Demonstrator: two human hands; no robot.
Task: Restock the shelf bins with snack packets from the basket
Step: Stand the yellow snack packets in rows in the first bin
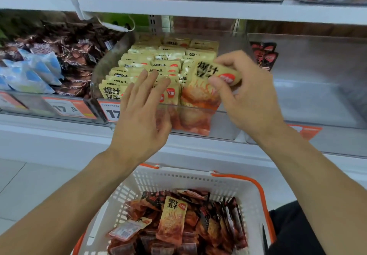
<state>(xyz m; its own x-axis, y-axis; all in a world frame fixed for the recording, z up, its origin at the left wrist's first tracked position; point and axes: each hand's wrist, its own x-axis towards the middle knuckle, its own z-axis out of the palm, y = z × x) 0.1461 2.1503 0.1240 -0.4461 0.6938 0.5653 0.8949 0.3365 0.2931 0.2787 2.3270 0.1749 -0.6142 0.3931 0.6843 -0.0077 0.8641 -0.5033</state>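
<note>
Right hand (246,93) pinches an upright yellow packet (210,81) over the bin's (198,133) right row; left hand (142,105), fingers straight, seemingly steadies neighbours.

A shop is shown. White shelves (198,10) are lined with clear bins (198,113) packed with rows of snack packets (139,64), and orange price labels (69,108) are clipped along the shelf edge. A white shopping basket (198,177) with orange handles is set near, on the tiled floor (29,185).
</note>
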